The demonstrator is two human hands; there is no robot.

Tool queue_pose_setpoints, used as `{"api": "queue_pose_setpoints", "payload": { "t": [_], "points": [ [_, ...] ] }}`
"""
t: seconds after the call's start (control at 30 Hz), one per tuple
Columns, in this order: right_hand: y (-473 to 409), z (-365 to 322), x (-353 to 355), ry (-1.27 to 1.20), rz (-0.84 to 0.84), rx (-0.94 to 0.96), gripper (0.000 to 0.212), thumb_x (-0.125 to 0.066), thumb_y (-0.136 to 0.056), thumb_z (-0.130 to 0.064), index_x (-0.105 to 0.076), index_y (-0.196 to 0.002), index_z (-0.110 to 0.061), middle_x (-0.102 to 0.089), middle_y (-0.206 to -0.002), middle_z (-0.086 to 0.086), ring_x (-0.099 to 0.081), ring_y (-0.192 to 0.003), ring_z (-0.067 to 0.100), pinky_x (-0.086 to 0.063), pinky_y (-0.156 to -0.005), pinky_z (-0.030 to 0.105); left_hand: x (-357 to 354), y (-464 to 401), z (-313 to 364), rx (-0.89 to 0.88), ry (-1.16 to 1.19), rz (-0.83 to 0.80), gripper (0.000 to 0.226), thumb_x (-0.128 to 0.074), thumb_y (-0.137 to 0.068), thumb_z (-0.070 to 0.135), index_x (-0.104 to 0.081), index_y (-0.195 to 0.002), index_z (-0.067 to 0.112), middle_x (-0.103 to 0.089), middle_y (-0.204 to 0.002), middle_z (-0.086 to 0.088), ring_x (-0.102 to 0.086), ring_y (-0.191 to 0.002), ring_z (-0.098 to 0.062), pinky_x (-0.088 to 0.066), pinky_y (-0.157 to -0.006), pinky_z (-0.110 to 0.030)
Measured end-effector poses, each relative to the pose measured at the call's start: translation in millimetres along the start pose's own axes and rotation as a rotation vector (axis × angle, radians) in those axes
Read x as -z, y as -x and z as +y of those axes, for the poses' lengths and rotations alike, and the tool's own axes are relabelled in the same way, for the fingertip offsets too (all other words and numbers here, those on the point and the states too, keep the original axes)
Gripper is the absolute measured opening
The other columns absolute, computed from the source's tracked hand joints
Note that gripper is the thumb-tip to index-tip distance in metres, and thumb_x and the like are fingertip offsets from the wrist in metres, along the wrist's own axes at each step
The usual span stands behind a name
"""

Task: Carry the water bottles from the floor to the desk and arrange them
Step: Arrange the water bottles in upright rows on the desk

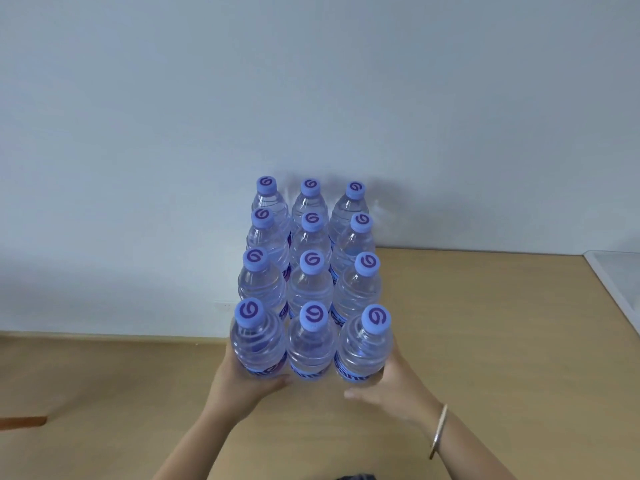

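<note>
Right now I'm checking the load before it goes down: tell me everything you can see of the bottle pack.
The bottle pack is twelve clear plastic water bottles, three across and four deep, all upright and close together. Each has a blue-violet cap with a purple swirl and a blue label band low on the body. All look full and sealed. The left hand and right hand hold its near end from either side, near the desk. Whether a wrap binds it is unclear.
</note>
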State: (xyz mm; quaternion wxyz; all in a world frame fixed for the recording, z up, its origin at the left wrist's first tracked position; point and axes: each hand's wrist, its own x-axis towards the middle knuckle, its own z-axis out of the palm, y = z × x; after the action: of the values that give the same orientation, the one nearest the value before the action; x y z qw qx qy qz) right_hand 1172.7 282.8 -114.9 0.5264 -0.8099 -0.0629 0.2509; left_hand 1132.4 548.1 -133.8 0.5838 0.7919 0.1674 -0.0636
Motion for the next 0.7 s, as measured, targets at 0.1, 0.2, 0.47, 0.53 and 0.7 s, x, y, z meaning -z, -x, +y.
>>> {"api": "queue_pose_setpoints", "payload": {
  "t": [0.1,0.2,0.47,0.53,0.7],
  "points": [
    [-5.5,1.9,-7.7,-0.052,0.125,0.037,0.093,-0.092,-0.047,-0.023,-0.048,-0.128,-0.009,-0.063,-0.119,-0.005,-0.059,-0.109,0.000,-0.047,-0.096,0.023,-7.9,4.9,5.8,-0.006,0.011,0.070,0.107,-0.092,-0.036,0.050,-0.047,-0.130,0.029,-0.066,-0.116,0.013,-0.062,-0.107,-0.006,-0.051,-0.088,-0.036],
    [-7.9,0.6,-7.2,-0.056,0.174,0.052,0.092,-0.094,-0.040,-0.034,-0.054,-0.120,-0.013,-0.066,-0.112,-0.010,-0.061,-0.104,-0.001,-0.046,-0.087,0.010,-9.8,3.8,6.8,0.037,0.002,0.116,0.101,-0.090,-0.032,0.057,-0.053,-0.123,0.029,-0.068,-0.111,0.014,-0.063,-0.103,-0.007,-0.052,-0.088,-0.038],
    [-17.2,1.0,-6.2,-0.078,0.185,0.043,0.089,-0.094,-0.042,-0.017,-0.052,-0.120,-0.009,-0.065,-0.113,-0.007,-0.060,-0.100,-0.007,-0.043,-0.082,0.004,-11.0,-4.7,-2.5,0.084,-0.016,0.156,0.101,-0.088,-0.025,0.061,-0.059,-0.114,0.023,-0.071,-0.101,0.009,-0.065,-0.096,-0.009,-0.053,-0.082,-0.034],
    [-19.1,2.6,-5.1,-0.069,0.177,0.039,0.088,-0.094,-0.043,-0.017,-0.052,-0.121,-0.008,-0.065,-0.113,-0.006,-0.060,-0.100,-0.007,-0.043,-0.082,0.004,-11.9,-4.2,-4.0,0.090,-0.016,0.176,0.101,-0.089,-0.024,0.060,-0.060,-0.114,0.024,-0.071,-0.099,0.010,-0.065,-0.095,-0.007,-0.051,-0.079,-0.030],
    [-17.9,2.7,-3.8,-0.057,0.154,0.031,0.094,-0.094,-0.044,-0.018,-0.049,-0.126,-0.007,-0.062,-0.121,0.000,-0.057,-0.109,-0.001,-0.044,-0.092,0.009,-11.6,-3.8,-3.3,0.054,-0.042,0.160,0.099,-0.090,-0.029,0.055,-0.058,-0.118,0.022,-0.071,-0.102,0.010,-0.064,-0.097,-0.006,-0.051,-0.081,-0.030]
  ]
}}
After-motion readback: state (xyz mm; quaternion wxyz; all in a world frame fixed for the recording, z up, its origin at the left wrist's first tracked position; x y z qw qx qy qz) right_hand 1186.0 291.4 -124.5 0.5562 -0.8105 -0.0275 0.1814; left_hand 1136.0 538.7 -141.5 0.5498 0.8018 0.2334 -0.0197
